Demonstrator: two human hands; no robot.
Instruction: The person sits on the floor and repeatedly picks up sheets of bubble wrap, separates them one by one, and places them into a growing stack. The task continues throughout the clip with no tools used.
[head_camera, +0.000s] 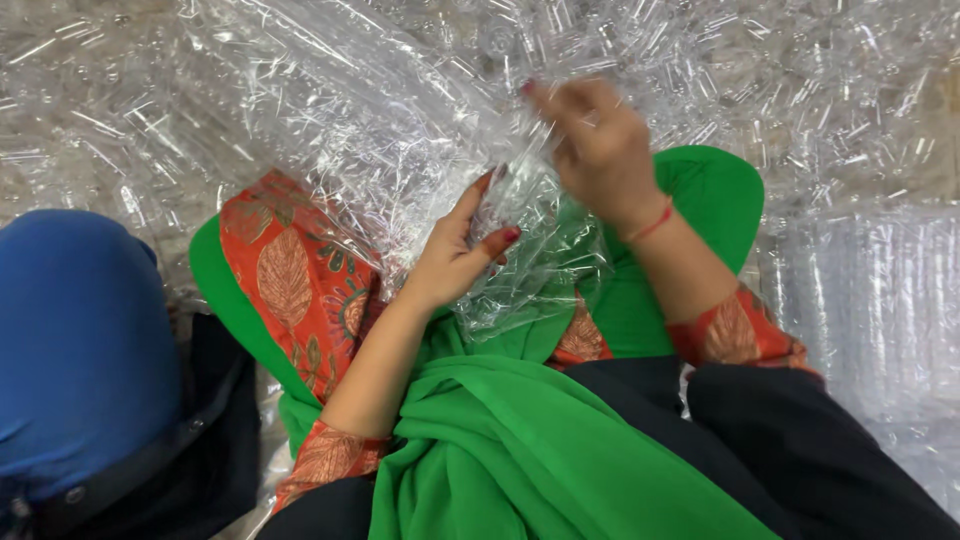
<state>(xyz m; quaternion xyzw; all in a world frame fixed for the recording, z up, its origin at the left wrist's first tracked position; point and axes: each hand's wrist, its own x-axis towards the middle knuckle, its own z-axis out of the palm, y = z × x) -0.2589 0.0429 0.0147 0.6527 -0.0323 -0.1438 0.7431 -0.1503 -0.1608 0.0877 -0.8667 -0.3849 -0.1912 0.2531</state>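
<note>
I see the floor almost wholly buried under clear plastic (830, 90), a crinkled mass that fills the top and both sides of my view. A flatter stack of ribbed clear sheets (880, 300) lies at the right. At the left a blue cushion (80, 340) sits on a dark cloth (215, 420), perhaps a bag. The bare floor itself hardly shows.

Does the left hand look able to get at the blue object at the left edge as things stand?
Probably not at once: the left hand is closed on the clear plastic bag over the lap, though nothing blocks the way to the blue object.
</note>
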